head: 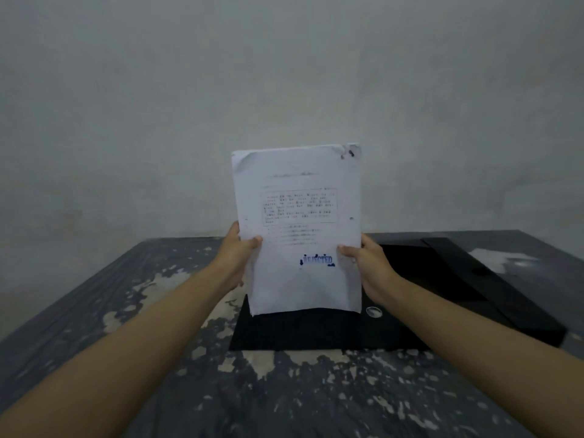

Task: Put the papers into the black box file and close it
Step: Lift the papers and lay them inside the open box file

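Observation:
I hold a stack of white papers upright in front of me, above the table. The top sheet carries printed text and a blue "REJECTED" stamp near the bottom; its top corners are creased. My left hand grips the stack's left edge and my right hand grips its right edge. Under and behind the papers the black box file lies open on the table, its lid folded out to the right. A small round silver fitting shows on the file beside my right wrist.
The table is dark with worn pale patches where the surface has peeled. A plain grey wall rises right behind its far edge.

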Action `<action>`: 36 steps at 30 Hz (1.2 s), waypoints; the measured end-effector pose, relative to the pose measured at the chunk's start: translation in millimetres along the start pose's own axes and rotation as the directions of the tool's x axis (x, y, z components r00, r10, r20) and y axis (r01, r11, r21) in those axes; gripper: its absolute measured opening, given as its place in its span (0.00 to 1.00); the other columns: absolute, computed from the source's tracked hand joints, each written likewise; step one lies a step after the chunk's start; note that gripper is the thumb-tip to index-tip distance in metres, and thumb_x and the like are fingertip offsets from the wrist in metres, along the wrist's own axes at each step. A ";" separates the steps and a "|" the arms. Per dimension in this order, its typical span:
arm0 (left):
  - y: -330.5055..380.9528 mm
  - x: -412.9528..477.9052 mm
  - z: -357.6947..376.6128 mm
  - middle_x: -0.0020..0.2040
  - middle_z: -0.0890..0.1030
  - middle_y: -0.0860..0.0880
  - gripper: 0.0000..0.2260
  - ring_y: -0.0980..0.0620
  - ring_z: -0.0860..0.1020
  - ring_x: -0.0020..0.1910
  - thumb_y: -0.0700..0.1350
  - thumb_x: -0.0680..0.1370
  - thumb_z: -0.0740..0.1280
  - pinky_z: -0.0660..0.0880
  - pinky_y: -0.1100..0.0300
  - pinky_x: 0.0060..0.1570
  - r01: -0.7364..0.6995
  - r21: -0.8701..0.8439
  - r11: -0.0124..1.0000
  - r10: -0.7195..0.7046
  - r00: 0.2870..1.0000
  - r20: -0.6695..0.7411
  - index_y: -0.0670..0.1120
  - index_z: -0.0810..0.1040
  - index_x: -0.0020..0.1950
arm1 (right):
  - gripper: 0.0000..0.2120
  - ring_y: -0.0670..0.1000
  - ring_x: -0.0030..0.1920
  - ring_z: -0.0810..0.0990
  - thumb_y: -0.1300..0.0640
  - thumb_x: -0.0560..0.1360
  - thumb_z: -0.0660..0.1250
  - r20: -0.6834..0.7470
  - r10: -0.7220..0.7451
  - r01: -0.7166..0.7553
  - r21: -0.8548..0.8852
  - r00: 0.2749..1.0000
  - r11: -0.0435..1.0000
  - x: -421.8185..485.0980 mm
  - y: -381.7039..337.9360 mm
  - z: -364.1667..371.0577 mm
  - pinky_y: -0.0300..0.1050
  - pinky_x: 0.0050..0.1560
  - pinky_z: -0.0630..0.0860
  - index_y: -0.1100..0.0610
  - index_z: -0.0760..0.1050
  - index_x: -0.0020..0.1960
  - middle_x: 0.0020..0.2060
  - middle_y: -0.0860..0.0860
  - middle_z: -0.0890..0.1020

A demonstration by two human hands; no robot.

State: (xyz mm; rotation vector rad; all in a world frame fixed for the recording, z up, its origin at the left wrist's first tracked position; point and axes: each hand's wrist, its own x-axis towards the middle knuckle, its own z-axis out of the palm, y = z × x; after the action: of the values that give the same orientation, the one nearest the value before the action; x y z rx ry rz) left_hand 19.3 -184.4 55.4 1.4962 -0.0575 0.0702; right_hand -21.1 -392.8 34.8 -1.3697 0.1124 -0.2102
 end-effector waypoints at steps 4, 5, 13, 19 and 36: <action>7.6 8.3 -3.0 0.70 0.72 0.40 0.20 0.40 0.74 0.65 0.36 0.79 0.58 0.70 0.43 0.65 0.006 0.040 0.999 -0.004 0.999 -0.037 0.42 0.65 0.72 | 0.19 0.57 0.52 0.79 0.67 0.78 0.60 0.004 0.002 -0.002 -0.014 1.000 1.000 0.9 -5.0 4.8 0.51 0.51 0.77 0.59 0.71 0.68 0.57 0.56 0.79; 6.7 7.3 -3.4 0.70 0.72 0.41 0.20 0.40 0.74 0.65 0.36 0.80 0.58 0.70 0.43 0.65 0.008 0.048 0.999 -0.006 1.000 -0.030 0.42 0.66 0.72 | 0.18 0.57 0.52 0.79 0.66 0.78 0.60 0.004 0.005 -0.005 -0.030 1.000 1.000 0.8 -4.9 4.5 0.51 0.52 0.77 0.59 0.71 0.68 0.57 0.56 0.79; -24.2 -9.4 -3.9 0.68 0.74 0.41 0.18 0.43 0.76 0.57 0.42 0.80 0.59 0.73 0.50 0.58 0.069 0.121 0.990 -0.066 0.997 -0.031 0.41 0.69 0.70 | 0.17 0.53 0.45 0.79 0.65 0.79 0.59 -0.031 0.060 -0.066 -0.206 0.998 0.976 -3.7 16.3 -5.6 0.45 0.44 0.76 0.62 0.71 0.68 0.57 0.57 0.79; -17.7 -0.3 -13.6 0.66 0.75 0.37 0.16 0.39 0.79 0.52 0.39 0.77 0.65 0.76 0.48 0.49 0.154 0.024 0.988 -0.152 0.987 -0.052 0.36 0.72 0.64 | 0.16 0.62 0.59 0.78 0.67 0.78 0.60 -0.055 0.115 -0.126 -0.286 0.992 0.950 16.1 8.3 -4.4 0.55 0.62 0.74 0.65 0.71 0.66 0.62 0.62 0.78; -63.2 3.7 -23.7 0.67 0.76 0.41 0.19 0.43 0.75 0.66 0.28 0.75 0.62 0.73 0.56 0.57 0.483 0.270 0.833 -0.460 0.875 -0.147 0.36 0.74 0.65 | 0.21 0.62 0.67 0.73 0.68 0.77 0.57 -0.089 0.233 -0.212 -0.786 0.968 0.581 30.8 38.2 -12.8 0.49 0.62 0.72 0.66 0.68 0.69 0.67 0.64 0.73</action>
State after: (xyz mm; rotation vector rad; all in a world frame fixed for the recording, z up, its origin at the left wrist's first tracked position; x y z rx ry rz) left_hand 28.2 -165.4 -8.9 1.7713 0.4057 -0.2778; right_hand 9.5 -404.6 -3.8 -2.2429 0.3982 0.1017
